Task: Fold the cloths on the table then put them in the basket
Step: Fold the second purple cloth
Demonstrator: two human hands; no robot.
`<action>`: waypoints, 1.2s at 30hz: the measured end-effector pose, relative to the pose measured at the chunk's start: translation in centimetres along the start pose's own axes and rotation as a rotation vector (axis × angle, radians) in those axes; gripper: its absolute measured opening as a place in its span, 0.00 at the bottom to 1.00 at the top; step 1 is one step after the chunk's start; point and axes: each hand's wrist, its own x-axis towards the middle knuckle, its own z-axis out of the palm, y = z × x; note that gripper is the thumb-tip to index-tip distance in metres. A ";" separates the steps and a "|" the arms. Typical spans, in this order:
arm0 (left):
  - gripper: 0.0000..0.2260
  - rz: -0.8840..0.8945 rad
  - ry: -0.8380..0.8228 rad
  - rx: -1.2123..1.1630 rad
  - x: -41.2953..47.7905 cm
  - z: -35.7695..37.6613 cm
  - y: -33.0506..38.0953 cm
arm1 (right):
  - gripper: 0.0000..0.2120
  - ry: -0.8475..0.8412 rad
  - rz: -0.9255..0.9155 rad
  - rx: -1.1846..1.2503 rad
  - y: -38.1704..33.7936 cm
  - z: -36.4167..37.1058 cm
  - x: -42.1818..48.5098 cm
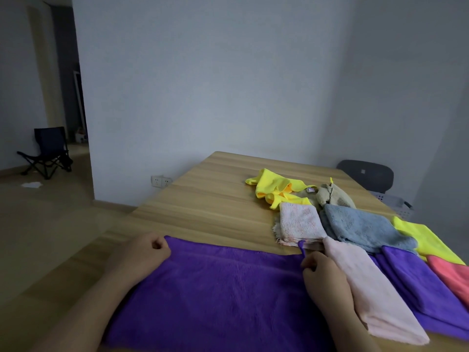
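So both hands have their fingers curled in on the big purple cloth [215, 288]: left hand [149, 250] pinches its far left corner and right hand [322, 275] pinches the far right one. The cloth's long side runs straight across from hand to hand, with the rest spread flat back toward the person. My guess is the fold works off that edge, and the basket [396, 208] sits well out past the right hand, beyond the other cloths [355, 224], so that hand's the closer one
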 end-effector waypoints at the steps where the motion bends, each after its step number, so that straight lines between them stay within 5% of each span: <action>1: 0.05 -0.005 -0.007 0.006 -0.1 -0.1 0.0 | 0.11 -0.004 0.001 -0.007 0.0 0.0 0.0; 8: 0.03 -0.009 -0.019 0.107 -0.7 -0.1 0.5 | 0.13 -0.036 -0.034 -0.089 -0.3 0.0 -0.2; 11: 0.11 0.021 -0.031 0.168 -1.0 0.5 0.7 | 0.19 -0.039 -0.123 -0.311 -0.9 0.0 -0.8; 14: 0.20 0.155 0.050 0.165 -1.6 0.3 0.7 | 0.22 0.082 -0.281 -0.477 -2.3 -0.1 -2.4; 17: 0.22 0.386 0.230 0.173 -3.6 -0.1 1.2 | 0.25 -0.030 -0.406 -0.431 -3.3 1.2 -4.3; 21: 0.24 0.496 -0.157 0.383 -6.7 2.0 1.5 | 0.29 -0.414 -0.403 -0.497 -3.2 2.9 -5.5; 23: 0.25 0.410 -0.353 0.559 -7.2 2.4 1.3 | 0.30 -0.467 -0.392 -0.532 -2.9 2.8 -5.6; 29: 0.29 0.346 -0.588 0.636 -7.1 0.4 1.5 | 0.31 -0.514 -0.398 -0.560 -1.6 1.6 -7.0; 36: 0.28 0.359 -0.375 0.583 -8.9 1.9 2.7 | 0.32 -0.303 -0.373 -0.489 -0.9 1.1 -8.1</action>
